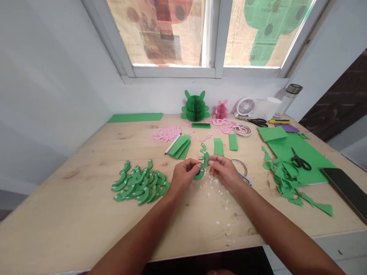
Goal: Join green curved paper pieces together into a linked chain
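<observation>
Between my two hands is a curved green paper piece (200, 174) with a pale strip on it. My left hand (185, 175) pinches it from the left, thumb on top. The fingers of my right hand (225, 170) are pinched together at its upper right end. Just beyond my fingertips lie a few more green curved pieces (203, 147). A large heap of green curved paper pieces (140, 182), many with pale strips, lies left of my left hand. Small white paper bits (218, 222) are scattered below my right hand. Beside that hand rests a roll of tape (240, 166).
Green scraps (286, 175), black scissors (300, 159) and a phone (344, 187) lie on the right. Farther back are folded green paper (180, 147), pink cutouts (166, 133), a green honeycomb figure (195, 107), a pink one (221, 110) and a small fan (246, 106).
</observation>
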Motion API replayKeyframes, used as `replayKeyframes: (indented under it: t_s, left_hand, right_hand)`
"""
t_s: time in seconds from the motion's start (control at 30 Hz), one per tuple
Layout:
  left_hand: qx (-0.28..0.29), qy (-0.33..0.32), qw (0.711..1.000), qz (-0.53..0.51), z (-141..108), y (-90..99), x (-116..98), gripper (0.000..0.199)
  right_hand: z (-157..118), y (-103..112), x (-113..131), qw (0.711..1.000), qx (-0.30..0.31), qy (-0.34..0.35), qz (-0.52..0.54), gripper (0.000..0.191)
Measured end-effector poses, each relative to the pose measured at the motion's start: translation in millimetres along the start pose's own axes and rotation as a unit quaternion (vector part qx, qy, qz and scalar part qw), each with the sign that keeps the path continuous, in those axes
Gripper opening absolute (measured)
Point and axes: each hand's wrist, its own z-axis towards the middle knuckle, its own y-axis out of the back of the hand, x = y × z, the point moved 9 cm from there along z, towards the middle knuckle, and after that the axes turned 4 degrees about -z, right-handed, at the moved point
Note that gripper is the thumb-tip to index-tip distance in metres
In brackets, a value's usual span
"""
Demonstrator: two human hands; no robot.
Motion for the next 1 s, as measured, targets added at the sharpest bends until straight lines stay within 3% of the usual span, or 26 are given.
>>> replayKeyframes:
  t_s: [0.23, 0.57, 1.0]
  left_hand:
    - [0.013, 0.027, 0.999, -0.039, -1, -4.3, 5, 0.019]
    - [0.095, 0.087, 0.991, -0.036, -1, -17.7, 19, 0.024]
    - [0.040, 0.060, 0.996, -0.043, 1, -9.8, 13, 0.023]
  right_hand:
    - [1, 4, -1, 0.998, -0.031, 0.011, -0.047, 0.022]
    - [3, 12, 2, 0.998, -0.041, 0.028, -0.036, 0.021]
    - [-1, -2, 0, 0.995, 0.001, 0.019, -0.093, 0.022]
